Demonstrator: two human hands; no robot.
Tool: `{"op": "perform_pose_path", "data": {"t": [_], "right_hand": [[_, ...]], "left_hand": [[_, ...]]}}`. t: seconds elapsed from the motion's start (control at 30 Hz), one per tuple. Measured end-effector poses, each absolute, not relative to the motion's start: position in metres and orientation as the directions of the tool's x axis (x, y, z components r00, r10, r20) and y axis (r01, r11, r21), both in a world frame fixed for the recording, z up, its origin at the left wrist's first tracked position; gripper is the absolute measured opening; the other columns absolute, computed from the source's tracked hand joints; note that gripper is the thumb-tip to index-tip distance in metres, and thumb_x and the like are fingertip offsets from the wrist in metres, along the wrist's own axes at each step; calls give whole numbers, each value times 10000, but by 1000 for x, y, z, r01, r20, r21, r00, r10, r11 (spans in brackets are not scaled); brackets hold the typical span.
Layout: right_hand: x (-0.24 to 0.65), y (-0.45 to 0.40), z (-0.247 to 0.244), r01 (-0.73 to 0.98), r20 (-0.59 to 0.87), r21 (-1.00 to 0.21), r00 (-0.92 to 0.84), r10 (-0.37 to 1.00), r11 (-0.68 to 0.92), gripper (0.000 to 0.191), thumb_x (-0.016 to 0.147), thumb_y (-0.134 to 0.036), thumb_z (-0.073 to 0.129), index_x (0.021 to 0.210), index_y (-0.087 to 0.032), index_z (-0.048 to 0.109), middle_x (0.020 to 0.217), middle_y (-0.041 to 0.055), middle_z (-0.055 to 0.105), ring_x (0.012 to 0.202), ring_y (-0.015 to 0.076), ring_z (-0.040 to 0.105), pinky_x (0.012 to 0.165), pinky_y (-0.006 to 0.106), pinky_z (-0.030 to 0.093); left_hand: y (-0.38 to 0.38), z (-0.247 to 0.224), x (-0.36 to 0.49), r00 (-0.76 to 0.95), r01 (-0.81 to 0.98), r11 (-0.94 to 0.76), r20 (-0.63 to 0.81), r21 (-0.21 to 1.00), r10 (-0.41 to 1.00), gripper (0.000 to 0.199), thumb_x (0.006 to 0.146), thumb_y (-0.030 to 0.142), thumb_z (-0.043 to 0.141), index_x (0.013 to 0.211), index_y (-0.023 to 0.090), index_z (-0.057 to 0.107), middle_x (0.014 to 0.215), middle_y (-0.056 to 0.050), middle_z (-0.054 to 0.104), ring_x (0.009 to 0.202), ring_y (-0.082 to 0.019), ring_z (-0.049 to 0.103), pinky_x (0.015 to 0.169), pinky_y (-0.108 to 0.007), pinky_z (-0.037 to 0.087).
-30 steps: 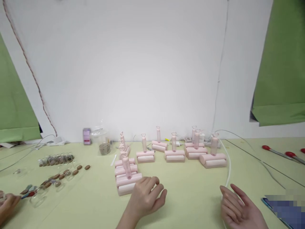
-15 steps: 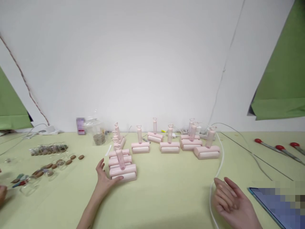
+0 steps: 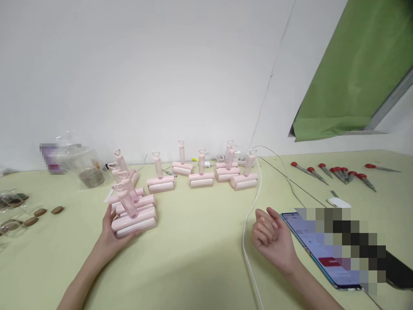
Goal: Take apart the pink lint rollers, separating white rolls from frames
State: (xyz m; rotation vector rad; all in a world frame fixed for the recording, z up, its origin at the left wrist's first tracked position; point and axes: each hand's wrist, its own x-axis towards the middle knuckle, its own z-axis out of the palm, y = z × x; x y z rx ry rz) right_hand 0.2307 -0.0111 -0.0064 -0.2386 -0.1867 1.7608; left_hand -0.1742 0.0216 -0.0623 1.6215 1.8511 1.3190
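My left hand (image 3: 111, 241) is wrapped round the left end of the nearest pink lint roller (image 3: 137, 220), thumb along its front and fingers behind. This roller stands on the table with its clear pink handle up, topped by a heart-shaped loop. Close behind it are several more of the same kind, partly hidden. My right hand (image 3: 274, 241) rests palm up on the table, its fingers curled in with nothing seen in them. It lies between a white cable (image 3: 245, 241) and a phone (image 3: 309, 247).
More upright lint rollers (image 3: 201, 180) stand along the back by the wall. Red-ended tools (image 3: 343, 175) and a white oval item (image 3: 339, 202) lie at the right. At the left are brown oval pieces (image 3: 40, 212), clear cups (image 3: 14, 226) and a plastic container (image 3: 92, 176).
The view has turned to the right. My left fingers, spread apart before, have closed round the end of the front lint roller. My right hand stays curled on the table.
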Motion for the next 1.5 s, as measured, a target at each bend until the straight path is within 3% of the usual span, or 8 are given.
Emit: {"op": "perform_pose_path", "data": {"t": [0.17,0.5,0.8,0.97,1.03,1.13,1.3,1.5], "right_hand": [[232,-14,-4,-953,-81,-221,-192,978,-206,408,876,-310,402,501,-186,298,413,-97,92,348,69,71,328,187,114],[238,-23,0,-966,-90,-151,-199,976,-210,374,864,-295,448,518,-190,353,386,-106,139,329,57,66,309,181,103],[236,-14,1,-782,-44,-585,-234,971,-215,410,843,-300,440,473,-209,289,391,-97,81,351,81,25,313,215,138],[230,-14,17,21,128,-991,-72,989,130,323,792,-413,504,554,-211,420,467,-51,354,416,96,291,431,244,286],[247,-13,28,434,280,-870,43,959,234,213,761,-440,534,747,-227,529,615,-9,499,553,139,448,513,263,348],[298,-5,48,767,361,-629,142,922,128,305,753,-471,500,960,-251,539,786,40,584,719,212,535,572,302,392],[362,8,63,932,185,-358,21,982,47,269,725,-429,462,808,-214,599,856,82,639,762,250,568,638,343,399],[305,-3,2,951,53,-307,-14,998,30,314,758,-500,435,648,-218,517,544,30,592,513,217,532,469,281,294]], "left_hand": [[20,-72,-174,-312,486,-124,304,865,900,778,533,376,703,1122,254,208,1243,-139,389,1007,-269,545,758,-438,514],[11,-48,-161,-406,679,61,306,731,861,613,604,529,620,1056,178,399,1087,-102,484,1067,-288,466,922,-482,384],[-4,-33,-144,-192,657,-52,234,752,953,408,643,447,631,923,212,450,910,-21,523,847,-202,548,773,-341,466],[-9,-28,-114,31,609,-150,165,779,986,348,681,389,606,937,229,434,992,-28,524,901,-198,541,789,-317,452],[-7,-28,-104,59,599,-133,122,790,991,358,697,395,586,970,231,424,1004,-37,534,932,-211,537,793,-322,448],[3,-28,-96,91,624,-154,125,766,988,429,694,422,583,1040,225,422,1050,-58,532,993,-243,516,814,-344,434],[20,-34,-92,175,619,-270,206,737,963,430,685,422,579,1039,212,456,1052,-61,544,973,-254,533,802,-347,444],[9,-43,-86,152,608,-252,201,753,968,430,682,405,579,1026,198,427,1031,-70,520,960,-253,522,812,-384,442]]}}
